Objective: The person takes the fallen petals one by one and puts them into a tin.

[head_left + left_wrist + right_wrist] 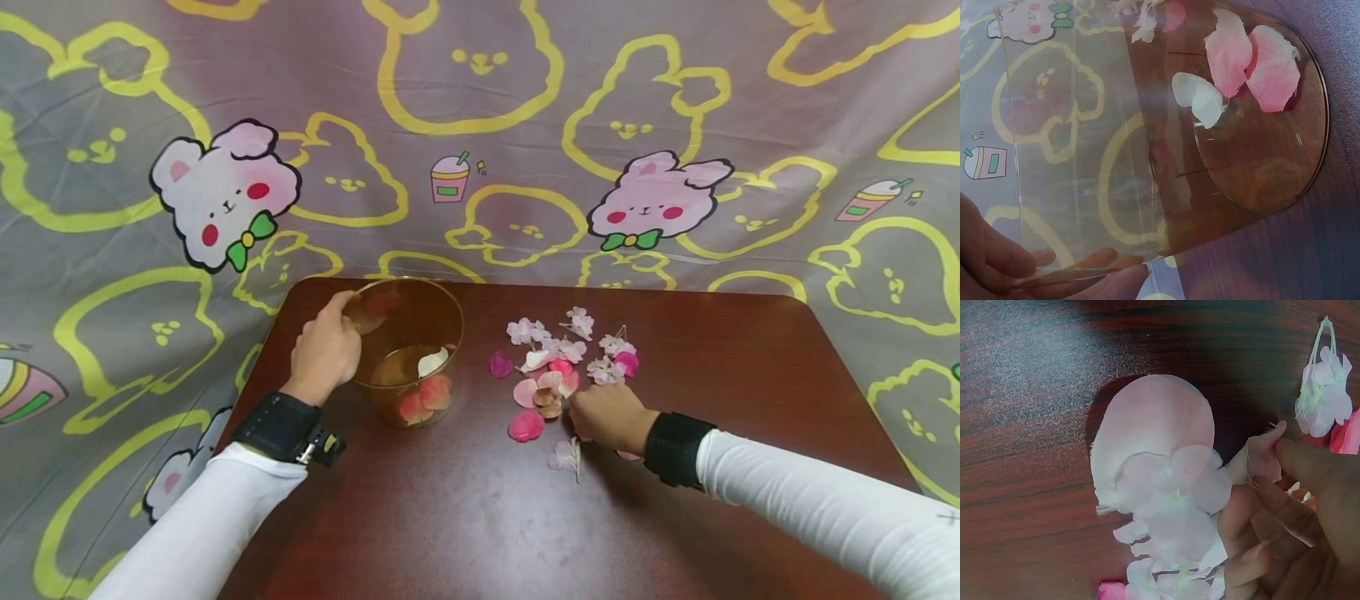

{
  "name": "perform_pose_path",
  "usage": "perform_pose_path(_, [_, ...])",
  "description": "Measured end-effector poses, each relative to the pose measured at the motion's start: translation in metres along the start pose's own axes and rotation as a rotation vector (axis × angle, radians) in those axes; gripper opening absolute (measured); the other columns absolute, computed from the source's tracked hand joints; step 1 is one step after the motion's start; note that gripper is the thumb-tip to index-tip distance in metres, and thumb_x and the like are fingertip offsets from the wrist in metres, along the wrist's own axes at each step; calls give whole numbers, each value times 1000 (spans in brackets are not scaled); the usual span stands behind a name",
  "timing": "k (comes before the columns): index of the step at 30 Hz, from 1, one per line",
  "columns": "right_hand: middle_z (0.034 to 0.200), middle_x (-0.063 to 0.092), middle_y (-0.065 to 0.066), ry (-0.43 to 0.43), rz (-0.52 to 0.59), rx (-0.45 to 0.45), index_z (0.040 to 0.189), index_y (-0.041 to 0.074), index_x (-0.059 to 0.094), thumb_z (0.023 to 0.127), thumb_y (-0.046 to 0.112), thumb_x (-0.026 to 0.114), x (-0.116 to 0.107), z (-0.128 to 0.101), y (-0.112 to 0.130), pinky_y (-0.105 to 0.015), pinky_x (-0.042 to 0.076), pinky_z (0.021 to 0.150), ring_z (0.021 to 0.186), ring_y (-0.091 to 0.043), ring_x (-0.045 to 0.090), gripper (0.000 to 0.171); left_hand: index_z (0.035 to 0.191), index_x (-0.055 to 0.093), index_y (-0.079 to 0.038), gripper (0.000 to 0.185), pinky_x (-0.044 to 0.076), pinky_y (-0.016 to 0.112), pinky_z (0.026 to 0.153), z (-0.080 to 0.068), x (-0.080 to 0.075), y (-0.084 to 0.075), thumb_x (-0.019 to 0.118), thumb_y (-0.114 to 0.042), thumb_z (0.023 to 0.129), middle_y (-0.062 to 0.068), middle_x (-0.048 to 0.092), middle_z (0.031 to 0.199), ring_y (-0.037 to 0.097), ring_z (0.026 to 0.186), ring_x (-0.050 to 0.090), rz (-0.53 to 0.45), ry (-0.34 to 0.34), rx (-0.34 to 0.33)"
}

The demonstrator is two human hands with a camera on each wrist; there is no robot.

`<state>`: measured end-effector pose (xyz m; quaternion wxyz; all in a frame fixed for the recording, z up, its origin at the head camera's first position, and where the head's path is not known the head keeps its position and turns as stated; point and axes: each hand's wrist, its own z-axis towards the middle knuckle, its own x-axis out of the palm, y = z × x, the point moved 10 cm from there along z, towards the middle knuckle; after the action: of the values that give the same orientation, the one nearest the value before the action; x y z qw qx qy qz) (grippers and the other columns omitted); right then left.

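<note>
The brown table [697,350] is carrying a clear plastic cup [408,354] with some petals inside; the left hand [324,352] is gripping its rim. Right of the cup, the right hand [609,417] is lying at the near edge of the scattered petals [558,358], pinching one petal [1260,459] between thumb and forefinger.
</note>
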<state>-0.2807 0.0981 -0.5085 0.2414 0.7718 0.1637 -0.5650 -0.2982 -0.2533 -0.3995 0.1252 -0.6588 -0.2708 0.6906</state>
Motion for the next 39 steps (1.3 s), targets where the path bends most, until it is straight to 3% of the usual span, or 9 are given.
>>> perform_pose_path(28, [60,51,5,-7,-20,-10,86,14,73,93,25,72,2,2,0,-29,40,64,61,-14,48,13,153,39,-22,49,46,52,69,0,3,4,26,-21,106,24,61,134,49,98,64,-7,18,-17])
perform_pose_path(39, [60,55,4,-64,-25,-23,94,11,75,91,19,75,-22,3,2,-27,44,61,59,-12,52,9,152,40,-22,48,46,53,70,0,1,2,27,-20,106,25,60,135,50,99,64,-6,6,-11])
